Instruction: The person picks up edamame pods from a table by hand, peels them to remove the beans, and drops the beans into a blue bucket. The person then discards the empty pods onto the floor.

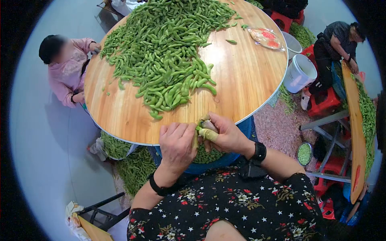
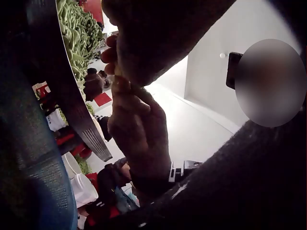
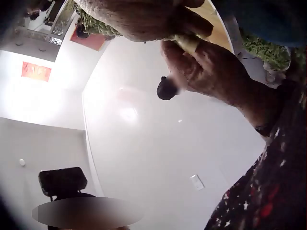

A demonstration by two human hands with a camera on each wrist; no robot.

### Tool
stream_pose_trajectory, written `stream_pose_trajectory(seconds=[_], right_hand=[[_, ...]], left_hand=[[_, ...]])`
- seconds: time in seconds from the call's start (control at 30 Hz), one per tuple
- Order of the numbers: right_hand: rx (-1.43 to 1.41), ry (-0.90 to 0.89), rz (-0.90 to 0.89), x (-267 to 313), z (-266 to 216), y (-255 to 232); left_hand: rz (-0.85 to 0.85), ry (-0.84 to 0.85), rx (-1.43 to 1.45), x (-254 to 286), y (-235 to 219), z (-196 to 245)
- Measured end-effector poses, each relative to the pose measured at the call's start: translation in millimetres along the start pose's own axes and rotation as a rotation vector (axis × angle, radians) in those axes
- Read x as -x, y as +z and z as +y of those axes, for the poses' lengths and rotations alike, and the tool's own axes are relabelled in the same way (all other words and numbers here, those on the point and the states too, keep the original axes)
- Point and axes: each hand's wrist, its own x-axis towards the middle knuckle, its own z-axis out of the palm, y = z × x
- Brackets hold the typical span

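Observation:
Just off the near edge of the round table (image 1: 257, 84), my two hands meet over a green edamame pod (image 1: 198, 128). It is pinched between the fingertips and mostly hidden by them. My left hand (image 1: 177, 144) holds it from the left, fingers bent. From the other side my right hand (image 1: 225, 132) grips it with thumb and fingers. Yellowish covers wrap some digits, such as the right thumb's cover (image 1: 210, 135). Beyond the hands, a large heap of edamame pods (image 1: 169, 52) spreads over the tabletop. In the right wrist view, the left hand (image 3: 134, 17) overlaps the right hand (image 3: 216, 72).
Below my hands is a blue basket (image 1: 245, 130) with green beans inside. White buckets (image 1: 299, 74) stand right of the table, near a bagged flat item (image 1: 265, 38). One person (image 1: 68, 76) sits at the left; another (image 1: 337, 44) works at a second table (image 1: 354, 132).

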Motion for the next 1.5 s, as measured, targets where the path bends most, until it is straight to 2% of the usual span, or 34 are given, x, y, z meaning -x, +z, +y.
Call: stream_pose_trajectory(seconds=[0.03,0.07,0.13,0.27,0.33,0.4,0.43,0.5,0.53,0.57,0.6,0.63,0.73,0.8,0.83,0.9,0.93,0.97,1.0,1.03,1.07,1.13,1.17,1.2,1.23,1.3,1.5], right_hand=[[0.115,-0.114,0.044,-1.9,5.6,-0.5],[0.116,-0.115,0.042,-3.2,7.5,-1.4],[0.505,-0.335,0.119,-5.4,8.3,-3.0],[0.452,-0.353,0.114,-4.3,-7.1,-1.7],[-0.086,0.158,-0.048,-3.4,-23.1,-5.7],[-0.116,0.213,-0.074,-5.7,-25.8,-8.9],[-0.148,0.268,-0.102,-6.5,-26.5,-9.8],[-0.106,0.264,-0.122,-6.6,-30.7,-8.7],[-0.065,0.262,-0.142,-6.7,-31.6,-7.6],[-0.066,0.262,-0.145,-8.7,-26.9,-7.4],[-0.054,0.135,-0.155,-10.8,-18.6,-7.2],[-0.043,0.007,-0.163,-12.2,-14.2,-6.7],[-0.082,0.108,-0.129,-14.0,-18.5,-12.0],[-0.029,0.177,-0.139,-13.8,-19.4,-22.7],[0.023,0.248,-0.150,-12.9,-17.9,-27.6],[0.046,0.239,-0.142,-8.1,-14.4,-31.1],[0.196,0.211,-0.169,-4.4,-17.7,-31.7],[0.345,0.182,-0.195,-1.3,-20.5,-31.6],[0.345,0.182,-0.197,1.1,-21.5,-31.0],[0.502,0.143,-0.231,4.3,-21.2,-29.6],[0.658,0.101,-0.262,7.8,-21.0,-27.2],[0.666,0.069,-0.210,15.0,-28.3,-16.9],[0.676,0.035,-0.156,17.3,-30.5,-12.5],[0.717,-0.074,-0.132,18.1,-30.4,-10.1],[0.717,-0.074,-0.131,18.2,-34.0,-7.4],[0.564,0.100,-0.122,19.2,-43.1,-0.9],[0.578,0.071,-0.129,17.3,-40.4,5.7]], left_hand=[[0.001,0.000,-0.001,-0.5,2.0,0.6],[0.016,-0.023,-0.010,-1.0,3.8,1.1],[0.034,-0.046,-0.020,-1.5,6.7,1.8],[0.038,-0.074,0.043,-3.1,6.9,1.3],[0.028,-0.072,0.073,-2.4,6.4,-2.7],[-0.028,-0.114,0.322,1.3,7.8,-12.1],[-0.028,-0.114,0.322,0.9,5.5,-14.9],[-0.153,-0.097,0.402,-1.2,-2.3,-17.5],[-0.152,-0.101,0.400,-3.0,-7.2,-13.2],[-0.146,-0.051,0.231,-6.8,-12.5,-6.6],[-0.142,-0.001,0.063,-8.2,-14.8,-2.4],[-0.142,-0.002,0.061,-7.6,-13.7,-2.3],[-0.093,-0.016,0.050,-6.5,-7.1,-3.6],[0.046,0.041,-0.034,-5.1,-4.0,-3.8],[0.047,0.039,-0.033,-3.4,-4.1,-3.5],[-0.060,-0.055,-0.002,1.8,-4.8,-2.1],[-0.059,-0.057,-0.002,4.8,-3.8,-3.7],[-0.067,-0.196,0.154,8.9,-2.1,-7.4],[-0.075,-0.335,0.310,12.2,-0.7,-10.9],[-0.077,-0.339,0.309,15.7,0.3,-13.2],[-0.081,-0.501,0.606,19.0,1.1,-15.0],[-0.144,-0.782,1.113,17.2,-4.5,-13.8],[-0.144,-0.781,1.114,17.0,-4.5,-14.0],[-0.148,-0.776,1.214,16.8,-4.2,-14.3],[-0.153,-0.771,1.313,16.8,-4.0,-14.2],[-0.132,-0.770,1.338,16.0,-4.8,-11.0],[-0.036,-0.756,1.323,22.4,0.4,-6.7]])
